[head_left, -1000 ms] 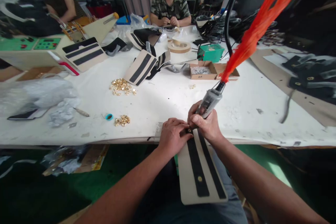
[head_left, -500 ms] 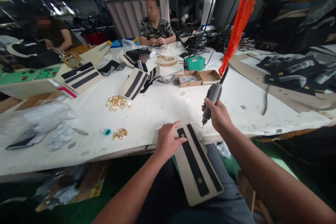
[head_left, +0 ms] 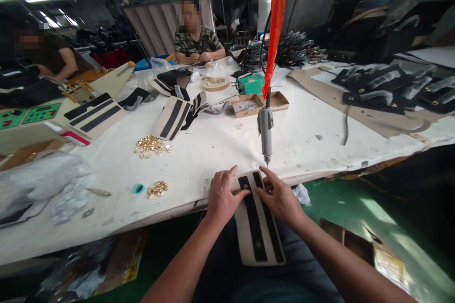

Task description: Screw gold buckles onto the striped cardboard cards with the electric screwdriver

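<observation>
A beige panel [head_left: 245,241] with two black strips and small round metal pieces lies over my lap, its far end at the table edge. My left hand [head_left: 223,195] grips its far left side, thumb on top near one of the metal pieces. At the right side my right hand [head_left: 282,199] holds the same panel, thumb across a black strip and index finger at the far corner. Just beyond that hand a grey electric screwdriver [head_left: 266,132] hangs upright, bit down, from a cord with orange cloth [head_left: 276,23]. The fingers under the panel are hidden.
Gold metal parts [head_left: 151,146] lie in a heap at left, a smaller pile [head_left: 157,190] beside a teal ring [head_left: 139,189]. Small cardboard boxes [head_left: 245,106], a tape roll [head_left: 215,84] and more striped panels [head_left: 170,118] stand farther back. A co-worker [head_left: 199,45] sits across the table.
My right hand has let go of the electric screwdriver and come down left onto the panel. The screwdriver now hangs straight by itself. My left hand stays on the panel. The view has turned slightly right.
</observation>
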`<state>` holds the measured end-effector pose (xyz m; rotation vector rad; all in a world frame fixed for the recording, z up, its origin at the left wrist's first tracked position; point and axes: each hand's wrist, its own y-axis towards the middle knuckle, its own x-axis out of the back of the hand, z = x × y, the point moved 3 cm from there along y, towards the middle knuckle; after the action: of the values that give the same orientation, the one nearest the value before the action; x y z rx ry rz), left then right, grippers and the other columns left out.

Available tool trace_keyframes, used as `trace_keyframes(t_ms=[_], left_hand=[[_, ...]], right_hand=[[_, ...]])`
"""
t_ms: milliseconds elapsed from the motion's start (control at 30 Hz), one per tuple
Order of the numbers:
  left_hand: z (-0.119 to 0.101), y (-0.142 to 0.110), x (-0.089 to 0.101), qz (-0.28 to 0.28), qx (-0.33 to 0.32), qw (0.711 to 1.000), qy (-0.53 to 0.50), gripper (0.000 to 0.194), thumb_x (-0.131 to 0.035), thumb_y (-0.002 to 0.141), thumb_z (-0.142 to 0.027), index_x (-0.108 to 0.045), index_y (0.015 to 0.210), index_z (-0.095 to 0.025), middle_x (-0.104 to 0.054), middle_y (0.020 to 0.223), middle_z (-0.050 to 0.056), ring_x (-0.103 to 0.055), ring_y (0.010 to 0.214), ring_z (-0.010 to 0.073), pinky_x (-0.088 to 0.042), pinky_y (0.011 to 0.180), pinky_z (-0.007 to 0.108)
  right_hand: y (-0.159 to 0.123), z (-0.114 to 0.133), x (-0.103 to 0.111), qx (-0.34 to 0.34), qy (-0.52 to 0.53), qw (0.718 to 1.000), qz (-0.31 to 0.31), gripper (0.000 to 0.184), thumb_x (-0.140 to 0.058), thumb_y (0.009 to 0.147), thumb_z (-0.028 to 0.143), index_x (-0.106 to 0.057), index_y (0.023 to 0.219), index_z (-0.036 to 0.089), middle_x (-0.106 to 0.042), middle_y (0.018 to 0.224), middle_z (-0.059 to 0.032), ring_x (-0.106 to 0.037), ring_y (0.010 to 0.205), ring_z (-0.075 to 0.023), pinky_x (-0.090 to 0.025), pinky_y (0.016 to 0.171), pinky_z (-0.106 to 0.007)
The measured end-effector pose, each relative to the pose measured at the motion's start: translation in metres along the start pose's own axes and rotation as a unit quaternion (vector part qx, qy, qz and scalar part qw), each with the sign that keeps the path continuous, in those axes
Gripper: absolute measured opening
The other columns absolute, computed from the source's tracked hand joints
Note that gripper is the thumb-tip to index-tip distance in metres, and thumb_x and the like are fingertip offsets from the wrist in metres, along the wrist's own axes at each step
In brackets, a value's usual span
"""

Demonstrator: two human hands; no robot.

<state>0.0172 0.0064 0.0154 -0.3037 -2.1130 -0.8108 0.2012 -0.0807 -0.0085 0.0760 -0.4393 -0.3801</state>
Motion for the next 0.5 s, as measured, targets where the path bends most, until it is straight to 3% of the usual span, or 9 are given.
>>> trace_keyframes(t_ms=[67,133,233,300,367,500], left_hand=[[-0.003,-0.007,0.009,-0.051,0.031,0.998,-0.004,0.081,-0.094,0.076,-0.025,-0.053,0.146,-0.027,-0.067,0.127,0.012,-0.063,0.121,0.0356,-0.055,0.105,0.055],[-0.011,-0.022,0.022,-0.107,0.094,0.989,-0.048,0.070,-0.088,0.083,-0.031,-0.054,0.143,-0.026,-0.064,0.135,0.014,-0.061,0.126,0.0359,-0.055,0.107,0.055],[-0.030,-0.050,0.035,-0.104,0.210,0.946,-0.223,0.057,-0.072,0.096,-0.047,-0.052,0.146,-0.026,-0.066,0.137,0.014,-0.069,0.121,0.0303,-0.062,0.095,0.044],[-0.047,-0.065,0.041,-0.068,0.239,0.913,-0.323,0.059,-0.060,0.102,-0.058,-0.051,0.151,-0.025,-0.068,0.142,0.014,-0.069,0.127,0.0303,-0.061,0.100,0.042],[-0.059,-0.075,0.045,-0.051,0.267,0.886,-0.377,0.059,-0.054,0.103,-0.064,-0.061,0.145,-0.023,-0.072,0.137,0.013,-0.068,0.130,0.0317,-0.058,0.107,0.042],[-0.053,-0.088,0.045,-0.087,0.417,0.785,-0.449,0.062,-0.057,0.099,-0.072,-0.079,0.116,-0.017,-0.081,0.116,0.013,-0.074,0.117,0.0335,-0.058,0.104,0.043]], right_hand=[[0.002,0.015,0.001,-0.002,0.046,0.999,0.010,0.045,-0.071,0.090,0.031,-0.069,0.134,0.022,-0.075,0.087,-0.0008,-0.071,0.069,-0.0189,-0.061,0.065,-0.032],[-0.003,0.036,0.004,0.033,0.063,0.997,-0.024,0.024,-0.072,0.091,0.029,-0.075,0.114,0.023,-0.075,0.083,-0.0007,-0.071,0.067,-0.0191,-0.060,0.063,-0.031],[-0.020,0.070,0.002,0.133,0.052,0.988,-0.065,0.006,-0.073,0.092,0.023,-0.075,0.097,0.026,-0.073,0.078,0.0002,-0.067,0.062,-0.0180,-0.058,0.060,-0.031],[-0.032,0.088,-0.008,0.207,0.062,0.976,-0.034,0.015,-0.072,0.093,0.017,-0.075,0.103,0.028,-0.077,0.087,-0.0019,-0.072,0.071,-0.0200,-0.061,0.066,-0.032],[-0.042,0.100,-0.022,0.255,0.065,0.964,0.026,0.029,-0.070,0.094,0.013,-0.075,0.117,0.030,-0.080,0.102,-0.0052,-0.077,0.085,-0.0235,-0.063,0.074,-0.035],[-0.052,0.108,-0.038,0.258,0.042,0.957,0.124,0.044,-0.068,0.095,0.011,-0.071,0.135,0.029,-0.079,0.119,-0.0088,-0.077,0.102,-0.0279,-0.066,0.086,-0.041]])
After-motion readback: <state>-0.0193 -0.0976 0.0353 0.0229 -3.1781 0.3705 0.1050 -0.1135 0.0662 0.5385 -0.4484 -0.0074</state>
